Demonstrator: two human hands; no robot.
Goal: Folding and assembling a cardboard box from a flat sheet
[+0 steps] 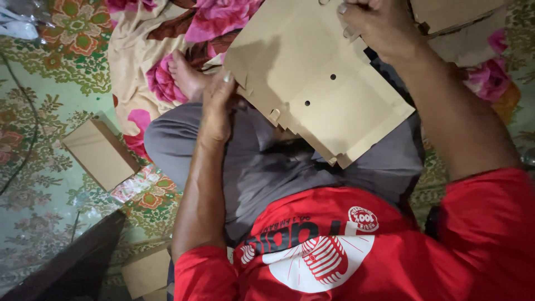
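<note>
Left hand (216,108) pinches die-cut cardboard box blank (312,83) at left edge | right hand (379,25) clamps top edge | blank upper centre, over lap | advice: support both sides, crease along scored lines

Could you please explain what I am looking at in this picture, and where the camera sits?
The one picture comes from a camera worn on a person's head, looking down at their own lap and hands; no machine is involved. The person wears a red shirt and grey trousers and sits on a floral floor covering. Both hands hold a flat brown cardboard sheet with punched holes and cut tabs: the left hand has its grip on the lower left edge, the right hand on the top. A folded cardboard piece lies on the floor to the left, and more cardboard lies at the bottom.
</note>
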